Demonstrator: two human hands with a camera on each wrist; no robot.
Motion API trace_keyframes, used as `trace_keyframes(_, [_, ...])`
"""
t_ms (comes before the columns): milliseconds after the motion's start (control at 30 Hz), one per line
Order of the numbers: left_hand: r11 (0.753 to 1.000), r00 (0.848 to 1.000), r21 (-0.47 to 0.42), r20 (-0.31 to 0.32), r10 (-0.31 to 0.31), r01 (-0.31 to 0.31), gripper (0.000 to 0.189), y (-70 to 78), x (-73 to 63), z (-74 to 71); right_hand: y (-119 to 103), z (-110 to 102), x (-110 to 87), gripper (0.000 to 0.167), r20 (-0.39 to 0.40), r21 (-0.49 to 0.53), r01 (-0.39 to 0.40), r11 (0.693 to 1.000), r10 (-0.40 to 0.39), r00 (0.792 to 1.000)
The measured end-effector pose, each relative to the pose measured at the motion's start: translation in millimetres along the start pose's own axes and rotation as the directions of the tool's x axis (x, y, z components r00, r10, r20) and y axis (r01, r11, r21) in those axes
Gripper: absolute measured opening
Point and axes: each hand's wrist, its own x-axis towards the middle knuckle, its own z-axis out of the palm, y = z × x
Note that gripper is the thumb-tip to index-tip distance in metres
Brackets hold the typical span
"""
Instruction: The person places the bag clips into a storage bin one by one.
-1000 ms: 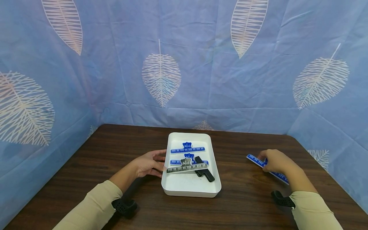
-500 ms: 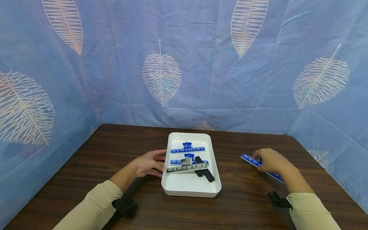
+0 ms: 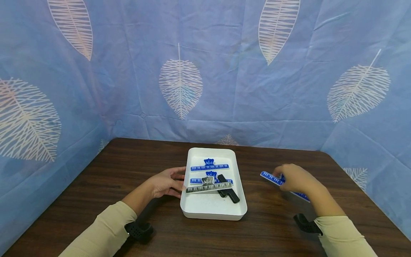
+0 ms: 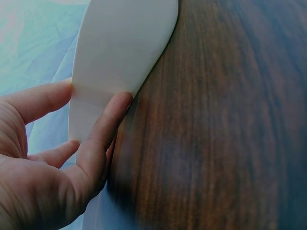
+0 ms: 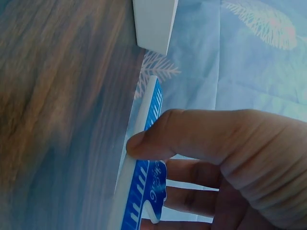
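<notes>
My right hand [image 3: 297, 179] holds a blue music clip [image 3: 269, 176] with a piano-key strip, to the right of the white tray [image 3: 207, 210]. In the right wrist view the thumb [image 5: 158, 134] presses on the strip's edge, and the other fingers are behind the clip's crown-shaped tab [image 5: 158, 182]. My left hand [image 3: 163, 184] touches the tray's left wall, its fingertips spread along that side. Inside the tray lie two blue music clips [image 3: 210, 167], a black-and-silver music clip [image 3: 208, 187] and a black pistol-shaped object [image 3: 232, 195], partly covered by that clip.
The dark wooden table [image 3: 273, 228] carries the tray near its middle. A blue cloth [image 3: 221, 82] with white leaf prints hangs behind and along both sides. Black bands are on both wrists [image 3: 139, 230].
My right hand has moved left with the blue music clip, nearer the tray. My left hand and the tray's contents have stayed in place.
</notes>
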Motion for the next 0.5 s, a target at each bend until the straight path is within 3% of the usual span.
trace_keyframes(500, [1.000, 1.000, 0.002, 0.002, -0.002, 0.002, 0.085, -1.1, 1.0, -1.0, -14.2, 0.6, 9.5, 0.034, -0.004, -0.017, 0.074, 0.997, -0.075, 0.997])
